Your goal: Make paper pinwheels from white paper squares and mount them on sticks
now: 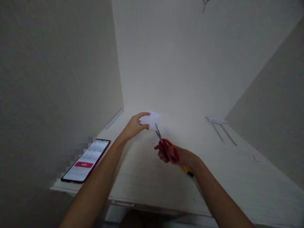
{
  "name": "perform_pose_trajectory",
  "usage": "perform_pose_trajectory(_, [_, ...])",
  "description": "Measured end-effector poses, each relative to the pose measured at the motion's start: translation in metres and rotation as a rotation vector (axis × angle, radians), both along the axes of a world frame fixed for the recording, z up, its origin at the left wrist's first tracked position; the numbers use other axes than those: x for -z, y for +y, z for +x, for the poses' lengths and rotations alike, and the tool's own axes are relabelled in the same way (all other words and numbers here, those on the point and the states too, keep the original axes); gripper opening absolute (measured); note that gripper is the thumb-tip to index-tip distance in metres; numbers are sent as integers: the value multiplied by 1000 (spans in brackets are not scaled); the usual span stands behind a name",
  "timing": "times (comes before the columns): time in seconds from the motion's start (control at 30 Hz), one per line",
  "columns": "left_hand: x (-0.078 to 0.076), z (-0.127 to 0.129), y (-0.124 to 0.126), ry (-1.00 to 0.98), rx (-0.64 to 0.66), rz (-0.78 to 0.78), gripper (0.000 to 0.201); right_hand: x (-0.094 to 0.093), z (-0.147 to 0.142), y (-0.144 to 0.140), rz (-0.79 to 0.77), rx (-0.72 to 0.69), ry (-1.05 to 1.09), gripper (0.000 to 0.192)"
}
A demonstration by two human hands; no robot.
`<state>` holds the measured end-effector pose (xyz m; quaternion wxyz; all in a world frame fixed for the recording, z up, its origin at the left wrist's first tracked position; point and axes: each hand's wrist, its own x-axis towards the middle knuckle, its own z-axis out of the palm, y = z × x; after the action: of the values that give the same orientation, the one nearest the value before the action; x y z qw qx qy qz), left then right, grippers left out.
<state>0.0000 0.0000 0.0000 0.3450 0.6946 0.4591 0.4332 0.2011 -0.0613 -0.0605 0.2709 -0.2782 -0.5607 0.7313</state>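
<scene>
My left hand (135,126) pinches a small white piece of paper (153,119) by its left side, thumb below and fingers above. In my right hand (167,153) is a pair of scissors with red handles (174,154), my fingers through the loops. The blades are parted and point up toward the paper's lower right edge; whether they touch it I cannot tell. Under my right wrist, a yellow and black tool (188,171) lies on the table, mostly hidden. Faint pale scraps of paper (167,130) appear on the table around the paper.
A phone with a lit screen (86,161) lies at the table's left edge, beside my left forearm. Thin white strips (114,118) rest along the left wall. Several rolled white sticks (220,128) lie at the right. Walls enclose the white table (152,186) on three sides.
</scene>
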Motion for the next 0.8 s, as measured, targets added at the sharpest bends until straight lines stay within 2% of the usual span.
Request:
perform_pose_trajectory(0.2, [5,5,1,-16,58,-37,53,-5,0,-1,-54,7,48,69])
perform_pose_trajectory(0.8, [3,9,-2,-44,90,-83,55,-3,3,1,-66,-18,52,67])
